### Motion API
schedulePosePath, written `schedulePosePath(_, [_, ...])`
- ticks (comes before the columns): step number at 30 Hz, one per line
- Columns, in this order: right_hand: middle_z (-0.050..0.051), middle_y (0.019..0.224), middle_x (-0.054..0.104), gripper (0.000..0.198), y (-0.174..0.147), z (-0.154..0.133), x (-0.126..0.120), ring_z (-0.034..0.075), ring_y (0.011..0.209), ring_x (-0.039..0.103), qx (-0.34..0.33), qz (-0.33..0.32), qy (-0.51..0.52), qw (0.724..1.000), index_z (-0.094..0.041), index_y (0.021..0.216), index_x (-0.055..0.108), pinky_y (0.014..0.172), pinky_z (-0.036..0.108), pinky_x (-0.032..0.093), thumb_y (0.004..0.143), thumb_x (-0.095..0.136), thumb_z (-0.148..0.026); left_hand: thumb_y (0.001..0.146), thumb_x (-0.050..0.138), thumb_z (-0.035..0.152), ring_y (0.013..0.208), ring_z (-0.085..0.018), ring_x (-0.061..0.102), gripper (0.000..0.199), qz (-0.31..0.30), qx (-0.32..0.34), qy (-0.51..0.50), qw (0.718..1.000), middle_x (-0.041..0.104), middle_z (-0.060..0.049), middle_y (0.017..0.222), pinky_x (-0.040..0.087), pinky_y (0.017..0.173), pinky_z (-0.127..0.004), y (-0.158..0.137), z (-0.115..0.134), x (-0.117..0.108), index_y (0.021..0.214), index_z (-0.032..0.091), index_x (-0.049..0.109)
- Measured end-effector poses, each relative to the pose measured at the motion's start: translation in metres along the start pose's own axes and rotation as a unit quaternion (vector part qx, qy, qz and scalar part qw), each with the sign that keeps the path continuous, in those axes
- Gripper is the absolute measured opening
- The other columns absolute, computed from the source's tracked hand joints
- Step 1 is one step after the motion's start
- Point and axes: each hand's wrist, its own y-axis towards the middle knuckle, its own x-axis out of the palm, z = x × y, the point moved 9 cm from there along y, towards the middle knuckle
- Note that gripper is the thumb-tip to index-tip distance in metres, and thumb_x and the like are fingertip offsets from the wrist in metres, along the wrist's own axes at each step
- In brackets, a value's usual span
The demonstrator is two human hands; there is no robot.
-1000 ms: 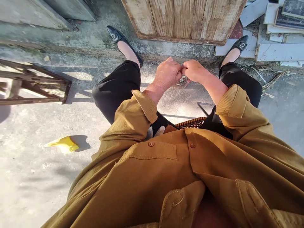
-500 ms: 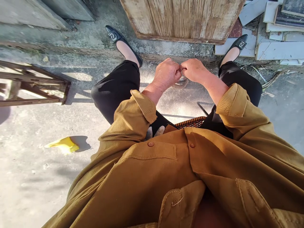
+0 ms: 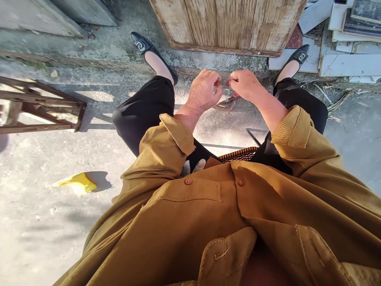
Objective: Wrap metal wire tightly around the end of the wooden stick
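Observation:
My left hand (image 3: 205, 90) is closed, fingers curled and thumb drawn in. Across a small gap, my right hand (image 3: 245, 84) is also closed, its thumb and fingertips pinched together. What either hand holds is too small to make out. A thin, pale wire-like loop (image 3: 227, 92) shows between the two hands. Just below it is a curved brownish-grey object (image 3: 225, 105) near the ground, partly covered by my left hand; its kind is unclear. Both hands are held out over the concrete between my knees.
A worn wooden panel (image 3: 220, 26) lies ahead between my shoes. Broken tiles (image 3: 351, 64) are stacked at the right. On the left stand a wooden frame (image 3: 41, 105) and a yellow object (image 3: 77, 183) on the ground. White glove fingertips (image 3: 199, 165) show at my lap, beside a woven seat edge (image 3: 238, 153).
My hands were together with fingertips touching; now they have parted slightly, the left moving left. The loop and the curved object between them show more.

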Motion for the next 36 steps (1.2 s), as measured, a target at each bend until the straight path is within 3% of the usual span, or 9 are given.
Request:
schedulePosePath(4, [0.013,0.105,0.083,0.032,-0.001,-0.002,0.002,0.031,0.106,0.081,0.004,-0.009,-0.023,1.0,-0.015,0.12,0.082,0.098,0.04,0.059,0.112,0.053,-0.027,0.098,0.057,0.027,0.116,-0.034,0.07,0.029,0.009,0.016,-0.015,1.0,0.082,-0.01,0.117,0.055,0.099,-0.053,-0.001,0.0,0.004,0.116,0.037,0.077])
schedulePosePath(10, [0.016,0.103,0.084,0.036,-0.003,-0.005,0.003,0.032,0.104,0.08,0.012,-0.028,-0.043,0.999,-0.016,0.122,0.083,0.106,0.043,0.057,0.114,0.05,-0.027,0.094,0.06,0.022,0.106,-0.031,0.072,0.021,0.028,0.02,-0.049,0.998,0.079,-0.008,0.097,0.057,0.092,-0.046,0.001,-0.007,0.018,0.104,0.033,0.075])
schedulePosePath(14, [0.016,0.104,0.084,0.036,0.0,-0.002,0.005,0.034,0.109,0.08,0.007,-0.029,-0.057,0.998,-0.017,0.122,0.082,0.107,0.043,0.057,0.115,0.051,-0.034,0.1,0.057,0.024,0.099,-0.029,0.071,0.02,0.019,0.003,-0.05,0.999,0.078,-0.008,0.096,0.056,0.087,-0.044,0.002,-0.013,0.02,0.103,0.032,0.076])
schedulePosePath(19, [0.014,0.1,0.083,0.032,0.002,0.0,0.006,0.037,0.116,0.079,0.004,-0.025,-0.065,0.998,-0.019,0.115,0.084,0.108,0.046,0.056,0.111,0.055,-0.033,0.105,0.055,0.025,0.108,-0.03,0.066,0.022,-0.015,0.03,0.006,0.999,0.076,-0.009,0.097,0.053,0.096,-0.048,0.001,-0.008,0.02,0.1,0.032,0.075])
schedulePosePath(26, [0.01,0.082,0.076,0.03,0.0,-0.003,0.009,0.032,0.094,0.082,0.007,-0.046,-0.056,0.997,-0.017,0.1,0.082,0.096,0.043,0.059,0.11,0.057,-0.029,0.096,0.054,0.022,0.102,-0.034,0.069,0.023,-0.037,0.098,0.049,0.993,0.07,-0.011,0.084,0.053,0.087,-0.049,0.001,0.006,0.026,0.075,0.031,0.059])
schedulePosePath(31, [0.009,0.074,0.074,0.028,0.0,-0.001,0.014,0.032,0.089,0.081,-0.008,-0.056,-0.061,0.997,-0.018,0.099,0.084,0.092,0.043,0.061,0.107,0.061,-0.031,0.088,0.063,0.022,0.097,-0.033,0.069,0.025,-0.043,0.079,-0.003,0.996,0.062,-0.01,0.073,0.056,0.084,-0.046,0.002,0.005,0.03,0.067,0.03,0.053])
schedulePosePath(36, [0.009,0.085,0.081,0.019,-0.002,0.003,0.011,0.03,0.091,0.082,-0.006,-0.066,-0.036,0.997,-0.02,0.101,0.085,0.093,0.042,0.06,0.104,0.066,-0.025,0.082,0.064,0.018,0.089,-0.031,0.069,0.035,-0.049,0.053,-0.021,0.997,0.062,-0.008,0.068,0.056,0.079,-0.046,0.008,0.006,0.033,0.061,0.029,0.038])
